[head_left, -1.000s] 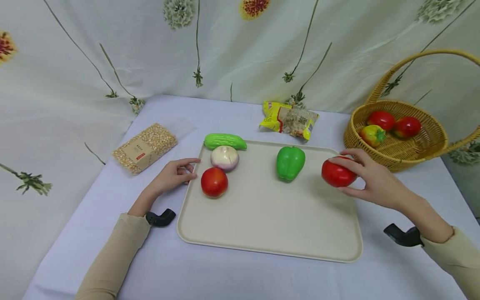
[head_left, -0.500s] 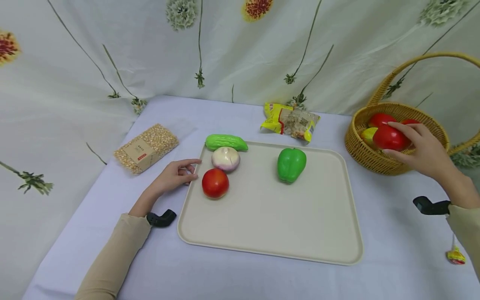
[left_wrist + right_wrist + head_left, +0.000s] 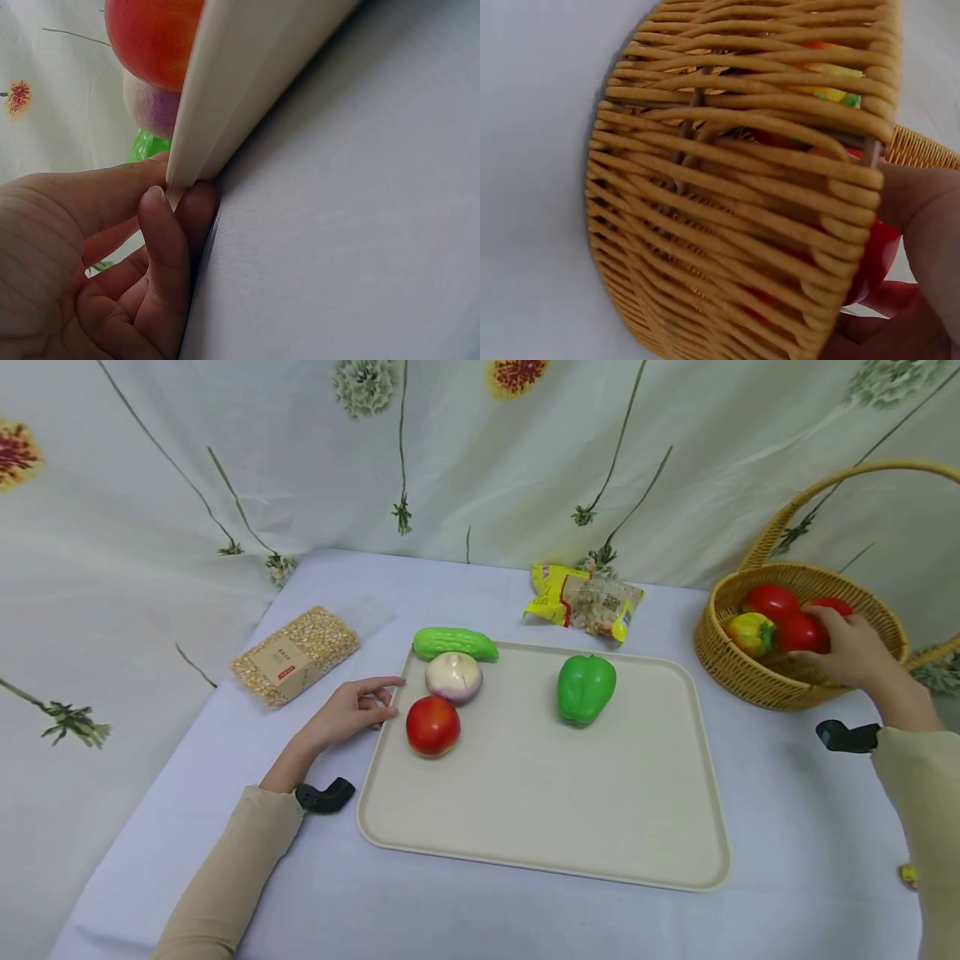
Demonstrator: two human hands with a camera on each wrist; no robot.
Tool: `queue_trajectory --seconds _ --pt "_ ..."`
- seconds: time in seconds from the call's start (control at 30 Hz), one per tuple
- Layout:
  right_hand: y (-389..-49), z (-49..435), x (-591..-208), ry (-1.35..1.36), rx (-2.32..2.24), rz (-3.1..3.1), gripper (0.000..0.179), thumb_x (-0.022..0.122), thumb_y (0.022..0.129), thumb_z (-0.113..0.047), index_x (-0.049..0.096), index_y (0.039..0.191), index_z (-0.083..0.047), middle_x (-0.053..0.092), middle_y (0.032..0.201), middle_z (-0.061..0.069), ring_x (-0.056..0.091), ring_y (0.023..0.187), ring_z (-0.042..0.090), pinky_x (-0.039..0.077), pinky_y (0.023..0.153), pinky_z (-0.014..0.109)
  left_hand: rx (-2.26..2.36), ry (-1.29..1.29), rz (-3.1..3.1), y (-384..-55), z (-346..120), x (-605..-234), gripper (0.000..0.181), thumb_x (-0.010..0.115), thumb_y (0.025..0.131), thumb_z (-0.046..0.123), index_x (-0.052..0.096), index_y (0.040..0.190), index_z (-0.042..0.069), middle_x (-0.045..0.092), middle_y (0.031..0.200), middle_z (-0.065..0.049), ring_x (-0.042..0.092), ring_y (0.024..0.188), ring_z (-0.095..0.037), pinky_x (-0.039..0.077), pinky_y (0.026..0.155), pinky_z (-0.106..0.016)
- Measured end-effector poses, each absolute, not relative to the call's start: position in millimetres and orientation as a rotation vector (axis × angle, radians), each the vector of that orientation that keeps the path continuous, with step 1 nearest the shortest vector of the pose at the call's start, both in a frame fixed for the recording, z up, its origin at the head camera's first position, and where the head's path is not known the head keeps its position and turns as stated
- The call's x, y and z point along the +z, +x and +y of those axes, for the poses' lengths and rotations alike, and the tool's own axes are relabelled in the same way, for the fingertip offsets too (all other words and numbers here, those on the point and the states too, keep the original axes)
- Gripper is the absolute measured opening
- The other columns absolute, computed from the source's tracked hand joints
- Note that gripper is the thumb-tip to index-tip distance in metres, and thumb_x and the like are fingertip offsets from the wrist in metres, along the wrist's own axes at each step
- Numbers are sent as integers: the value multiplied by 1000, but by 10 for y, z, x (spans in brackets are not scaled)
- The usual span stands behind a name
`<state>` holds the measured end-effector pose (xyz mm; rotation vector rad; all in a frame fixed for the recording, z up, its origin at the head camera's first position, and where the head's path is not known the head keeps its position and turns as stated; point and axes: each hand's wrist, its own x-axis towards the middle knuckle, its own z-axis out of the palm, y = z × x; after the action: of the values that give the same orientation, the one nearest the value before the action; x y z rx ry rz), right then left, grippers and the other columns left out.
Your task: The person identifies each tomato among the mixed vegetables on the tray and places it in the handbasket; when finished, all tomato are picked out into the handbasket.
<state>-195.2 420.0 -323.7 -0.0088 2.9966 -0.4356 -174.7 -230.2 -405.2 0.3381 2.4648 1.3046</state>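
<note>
In the head view my right hand (image 3: pixel 855 652) reaches into the wicker basket (image 3: pixel 750 681) and grips a glossy red tomato (image 3: pixel 802 632). The right wrist view shows the basket's woven side hiding much of that tomato (image 3: pixel 877 259). Beside it in the basket lie a yellow-orange pepper (image 3: pixel 752 633) and two other red fruits, one of them (image 3: pixel 771 600) at the back. Over on the left, my left hand (image 3: pixel 354 712) pinches the rim of the beige tray (image 3: pixel 570 810), thumb above and fingers below in the left wrist view.
On the tray are a round red-orange fruit (image 3: pixel 432 726), a white-and-purple onion (image 3: pixel 453 677), a green cucumber-shaped vegetable (image 3: pixel 454 643) and a green bell pepper (image 3: pixel 586 689). A bag of corn kernels (image 3: pixel 296 656) lies left, a yellow snack packet (image 3: pixel 585 602) behind. The basket's handle (image 3: pixel 810 497) arches high.
My right hand has carried the red tomato from over the tray's right edge to the right and down into the basket. The left hand stays at the tray's rim.
</note>
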Motion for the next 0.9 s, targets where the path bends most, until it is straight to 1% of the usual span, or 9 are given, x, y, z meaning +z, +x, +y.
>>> queue_trajectory --seconds 0.1,0.17,0.27,0.47,0.6,0.73,0.9 --pt "-2010 4209 -3283 20 -442 2955 79 51 92 -44 14 143 4 19 130 44 20 114 59 30 90 75 1302 336 2467 -1745 -2302 -4054 49 64 88 16 49 134 7 54 98 -16 50 58 -5 51 61 -17" --pt "-2050 4216 -3317 33 -458 2914 84 49 91 -49 11 145 3 19 132 44 19 116 58 29 91 75 1306 338 2468 -1743 -2304 -4059 48 64 88 15 49 134 6 54 98 -16 51 58 -4 51 61 -17" --pt "-2097 4225 -3376 40 -461 2879 88 49 91 -52 8 146 3 19 133 43 19 117 58 27 92 75 1317 351 2467 -1745 -2303 -4070 48 64 88 14 50 133 6 54 98 -17 51 58 -4 51 61 -17" --pt "-2127 4221 -3450 122 -482 2875 86 50 91 -48 6 148 -1 18 133 43 20 115 58 29 92 75 1324 373 2462 -1761 -2301 -4097 48 64 88 14 50 133 6 54 97 -17 50 57 -3 51 61 -18" --pt "-2126 4204 -3443 161 -519 2881 84 51 92 -45 5 149 -3 15 132 42 19 115 57 30 91 75 1320 369 2472 -1769 -2303 -4105 47 64 88 14 50 133 6 54 96 -14 49 57 -4 51 60 -18" --pt "-2131 4201 -3441 182 -524 2873 85 52 92 -45 5 149 -3 13 132 44 20 114 58 30 91 75 1323 356 2469 -1772 -2308 -4111 47 64 88 14 50 133 7 53 95 -11 50 57 -4 51 60 -18" --pt "-2140 4204 -3454 190 -529 2889 87 55 90 -44 6 149 -4 10 136 44 18 119 59 30 90 76 1322 353 2464 -1771 -2316 -4106 47 63 88 14 50 133 7 53 95 -13 50 58 -4 51 61 -18"
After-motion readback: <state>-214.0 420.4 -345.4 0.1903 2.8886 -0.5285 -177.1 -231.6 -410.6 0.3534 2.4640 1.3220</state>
